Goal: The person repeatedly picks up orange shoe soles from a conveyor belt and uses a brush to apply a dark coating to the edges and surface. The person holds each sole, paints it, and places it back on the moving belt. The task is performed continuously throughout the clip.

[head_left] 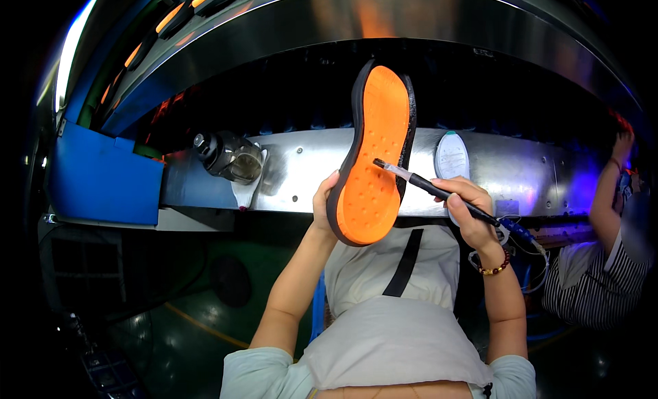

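My left hand [325,200] is closed around the left edge of a shoe sole [379,118], near its heel. The sole has a black rim and an orange upper face with small dimples, and is held up with its toe pointing away from me. In my right hand [470,210] is a slim brush [423,184] with a black handle, a clear ferrule and a dark tip. The tip is at the orange face near the middle of the sole; whether it touches, I cannot tell. A beaded bracelet circles my right wrist.
A metal ledge [315,159] runs across in front of me. On its left stands a dark-topped clear bottle [236,159] beside a white cloth-like piece [245,191]. A white shoe-shaped piece [452,157] lies right of the sole. Another person's arm [606,193] reaches in at far right.
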A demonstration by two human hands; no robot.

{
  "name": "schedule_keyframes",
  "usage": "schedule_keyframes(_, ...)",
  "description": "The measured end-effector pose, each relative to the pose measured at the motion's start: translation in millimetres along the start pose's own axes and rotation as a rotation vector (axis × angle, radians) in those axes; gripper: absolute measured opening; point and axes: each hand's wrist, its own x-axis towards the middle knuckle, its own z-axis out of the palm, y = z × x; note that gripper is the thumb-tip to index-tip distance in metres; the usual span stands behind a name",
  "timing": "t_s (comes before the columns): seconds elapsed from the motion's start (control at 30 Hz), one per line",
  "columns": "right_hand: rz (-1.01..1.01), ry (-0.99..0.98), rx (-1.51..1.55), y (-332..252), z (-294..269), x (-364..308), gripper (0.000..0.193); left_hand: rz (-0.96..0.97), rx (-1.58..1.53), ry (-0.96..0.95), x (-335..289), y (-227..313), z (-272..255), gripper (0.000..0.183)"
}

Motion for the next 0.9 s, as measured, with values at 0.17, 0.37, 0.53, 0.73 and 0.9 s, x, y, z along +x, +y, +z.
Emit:
schedule_keyframes(0.17,-0.021,0.103,0.312,-8.0,11.8,-2.4,0.026,-0.036,-0.165,-0.113,-0.9,-1.3,-7.2,0.050)
schedule_keyframes(0.37,0.295,0.244,0.882,-5.9,20.8,-4.6,0.021,-0.001,-0.174,-0.090,1.6,-7.5,-0.4,0.050)
schedule_keyframes(0.53,0.463,0.365,1.078,5.4,25.6,-3.4,0.018,-0.006,-0.162,-0.013,4.2,-13.1,2.8,0.051)
schedule_keyframes(0.73,0.340,0.318,0.585,4.6,43.1,-2.3,0.015,0.007,-0.175,0.056,6.8,-20.3,16.9,0.051)
schedule_keyframes(0.9,-0.076,0.221,0.009,4.9,41.7,1.8,0.007,-0.039,-0.167,0.194,4.5,-16.7,27.1,0.048)
